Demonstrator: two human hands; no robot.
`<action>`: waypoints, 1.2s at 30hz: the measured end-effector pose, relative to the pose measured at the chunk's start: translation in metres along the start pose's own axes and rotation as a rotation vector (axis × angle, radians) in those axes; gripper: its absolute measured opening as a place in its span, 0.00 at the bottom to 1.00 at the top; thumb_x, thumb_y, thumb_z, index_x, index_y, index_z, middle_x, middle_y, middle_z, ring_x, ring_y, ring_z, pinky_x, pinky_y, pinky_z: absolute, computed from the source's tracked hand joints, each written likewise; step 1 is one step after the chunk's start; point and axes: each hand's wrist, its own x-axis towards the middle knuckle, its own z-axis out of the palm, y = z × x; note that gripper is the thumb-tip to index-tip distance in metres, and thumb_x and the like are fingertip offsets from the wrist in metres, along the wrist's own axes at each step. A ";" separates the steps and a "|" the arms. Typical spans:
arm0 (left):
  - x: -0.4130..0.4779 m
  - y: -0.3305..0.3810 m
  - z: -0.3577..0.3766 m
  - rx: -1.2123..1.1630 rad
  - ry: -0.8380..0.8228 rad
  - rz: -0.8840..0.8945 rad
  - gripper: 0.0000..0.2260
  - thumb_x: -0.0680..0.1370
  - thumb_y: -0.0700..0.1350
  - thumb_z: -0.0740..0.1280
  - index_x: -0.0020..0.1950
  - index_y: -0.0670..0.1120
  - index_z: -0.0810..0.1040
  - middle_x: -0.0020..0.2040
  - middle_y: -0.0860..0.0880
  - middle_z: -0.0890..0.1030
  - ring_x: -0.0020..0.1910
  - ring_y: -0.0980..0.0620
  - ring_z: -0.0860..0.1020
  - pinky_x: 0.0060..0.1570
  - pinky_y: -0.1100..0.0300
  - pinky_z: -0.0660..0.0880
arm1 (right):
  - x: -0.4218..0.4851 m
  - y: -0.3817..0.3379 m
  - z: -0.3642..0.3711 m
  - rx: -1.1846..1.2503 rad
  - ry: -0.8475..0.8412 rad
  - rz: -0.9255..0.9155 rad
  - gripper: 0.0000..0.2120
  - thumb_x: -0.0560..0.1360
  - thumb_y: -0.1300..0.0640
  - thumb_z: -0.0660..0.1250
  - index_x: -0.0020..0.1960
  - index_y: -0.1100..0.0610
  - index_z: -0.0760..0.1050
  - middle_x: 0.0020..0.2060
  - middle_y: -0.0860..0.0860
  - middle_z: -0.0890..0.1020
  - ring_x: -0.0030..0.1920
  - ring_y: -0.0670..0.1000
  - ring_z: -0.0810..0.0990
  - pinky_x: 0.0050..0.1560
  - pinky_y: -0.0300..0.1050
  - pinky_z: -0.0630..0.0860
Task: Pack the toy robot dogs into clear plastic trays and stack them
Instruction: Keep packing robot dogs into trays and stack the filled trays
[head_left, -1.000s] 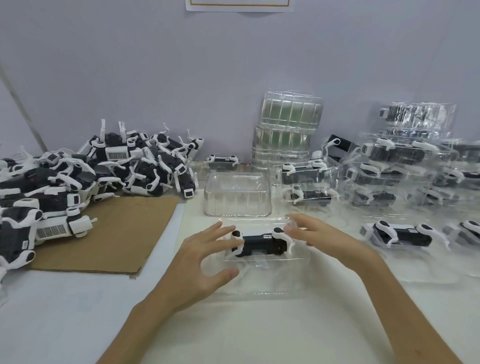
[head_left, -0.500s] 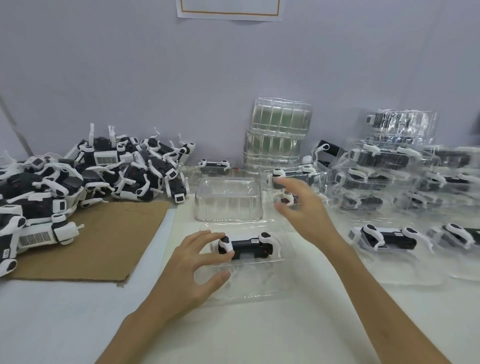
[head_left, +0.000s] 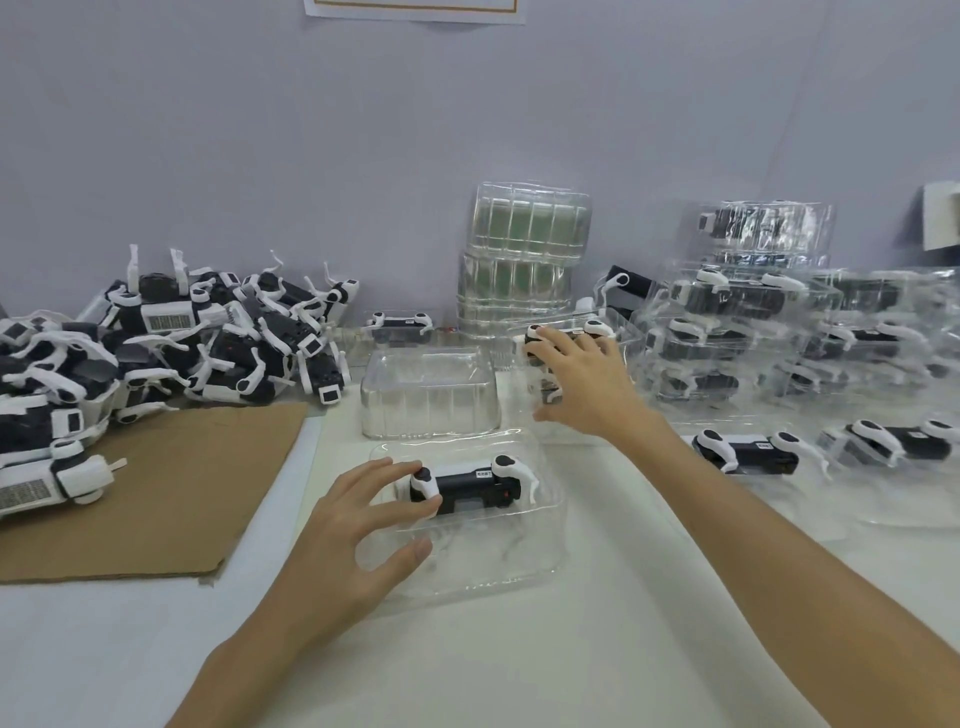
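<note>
A black and white toy robot dog (head_left: 475, 486) lies in a clear plastic tray (head_left: 498, 566) on the white table in front of me. My left hand (head_left: 353, 530) rests its fingertips on the dog's left end, with the thumb on the tray's front part. My right hand (head_left: 584, 384) reaches further back with fingers spread, over a short stack of packed trays (head_left: 602, 330) that have dogs inside. It holds nothing that I can see.
A pile of loose toy dogs (head_left: 218, 343) lies at the left, partly on brown cardboard (head_left: 156, 478). Empty clear trays (head_left: 428, 400) stand behind the front tray, and taller empty stacks (head_left: 524, 260) line the wall. Packed tray stacks (head_left: 753, 332) and single packed trays (head_left: 748, 454) fill the right.
My right hand left the dog in the front tray and moved back and right to the packed stack. My left hand stayed on the dog's left end.
</note>
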 end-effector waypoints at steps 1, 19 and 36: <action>0.000 0.000 0.000 -0.003 -0.001 0.000 0.16 0.73 0.63 0.65 0.59 0.63 0.82 0.70 0.67 0.71 0.75 0.60 0.62 0.70 0.62 0.57 | -0.001 0.002 0.000 0.006 0.014 -0.004 0.42 0.67 0.35 0.75 0.75 0.46 0.63 0.77 0.46 0.62 0.71 0.56 0.68 0.72 0.55 0.56; 0.002 0.000 0.001 -0.028 0.021 0.008 0.15 0.72 0.63 0.65 0.57 0.64 0.82 0.69 0.68 0.71 0.74 0.61 0.62 0.69 0.65 0.57 | 0.007 0.003 -0.045 0.411 0.065 -0.066 0.11 0.77 0.59 0.68 0.43 0.46 0.71 0.47 0.39 0.75 0.45 0.45 0.76 0.58 0.50 0.68; 0.002 0.005 0.000 -0.011 0.011 0.012 0.16 0.72 0.63 0.65 0.57 0.62 0.82 0.69 0.69 0.71 0.73 0.62 0.63 0.68 0.75 0.54 | -0.037 -0.014 -0.083 0.643 0.313 -0.252 0.07 0.77 0.63 0.69 0.55 0.62 0.77 0.54 0.43 0.81 0.44 0.33 0.78 0.54 0.30 0.73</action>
